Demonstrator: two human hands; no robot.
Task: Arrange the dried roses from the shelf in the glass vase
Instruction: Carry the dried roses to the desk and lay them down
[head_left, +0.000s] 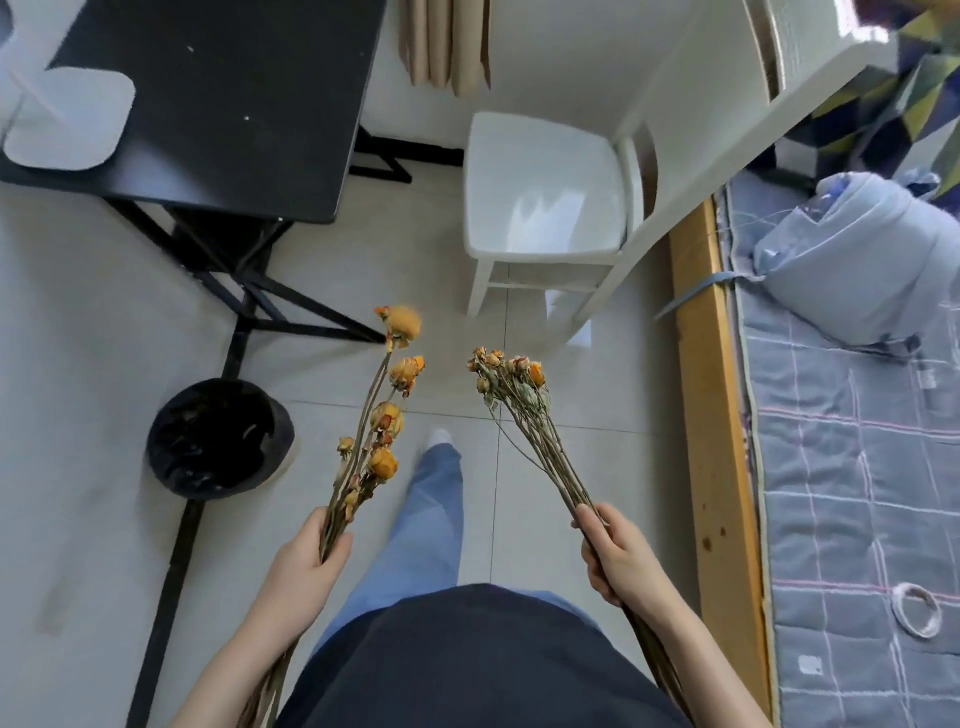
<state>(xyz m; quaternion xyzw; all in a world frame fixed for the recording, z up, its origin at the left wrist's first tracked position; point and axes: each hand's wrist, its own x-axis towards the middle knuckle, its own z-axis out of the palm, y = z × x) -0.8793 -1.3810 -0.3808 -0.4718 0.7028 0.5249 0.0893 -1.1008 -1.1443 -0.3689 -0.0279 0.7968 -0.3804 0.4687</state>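
My left hand (307, 558) grips the stems of a bunch of dried roses with large orange-yellow heads (387, 415); the heads point up and away over the tiled floor. My right hand (618, 553) holds a second bunch of dried roses with small, paler buds (511, 376), its thin stems running back past my wrist. The two bunches are apart, one on each side of my leg. No glass vase and no shelf are in view.
A black table (223, 98) with a white object (62, 122) stands at the upper left, and a black bin (218, 439) sits under it. A white chair (545, 202) is ahead. On the right lies a bed with a wooden rail (711, 415) and grey quilt (857, 467).
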